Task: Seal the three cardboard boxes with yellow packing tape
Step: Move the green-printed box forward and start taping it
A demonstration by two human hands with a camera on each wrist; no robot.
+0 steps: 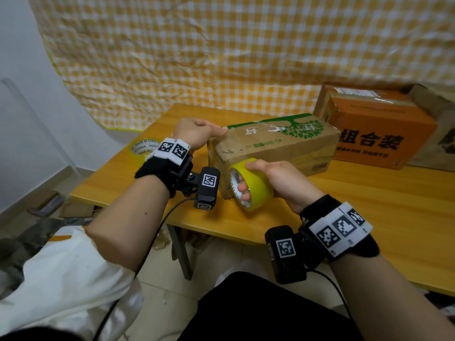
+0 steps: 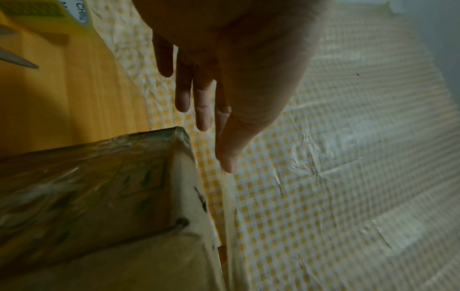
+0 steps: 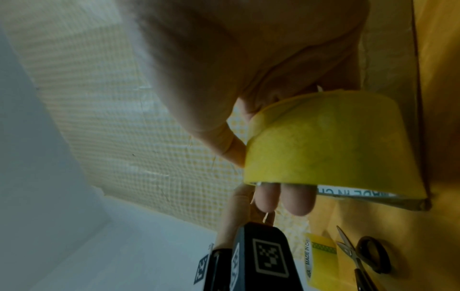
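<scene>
Head view first. Got the box [image 1: 278,146] with the green print lying on the desk [image 1: 369,217], near end facing the camera. Left grip [image 1: 197,135] up at that box's near top corner, thumb pressed along the edge. Right grip [image 1: 278,178] low at the same end, wrapped round the roll [image 1: 251,184], fingers poked through the core. Looks like a strip going down the end face, but can't make out the strip itself from here. Orange box [image 1: 384,134] right of the green-print one, brown box [image 1: 440,124] further right again. No yellow tape visible on either. Spare roll [image 1: 141,147] sitting left of the box.

Left wrist view: left grip [image 2: 224,49] above the box [image 2: 99,196] corner, thumb and forefinger seemingly pinching a pale strip [image 2: 227,206] running down past the box edge, other fingers straight. Shiny old tape on the cardboard. Scissors [image 2: 17,59] and spare roll [image 2: 37,11] off to the box's far side.

Right wrist view: right grip [image 3: 248,69] clamped on the roll [image 3: 336,141], two fingertips sticking out of the core. Scissors [image 3: 361,256] and spare roll [image 3: 318,259] beyond.

So, early days by the look of it: first box only just getting its first strip, nothing cut yet, two more boxes to go.
</scene>
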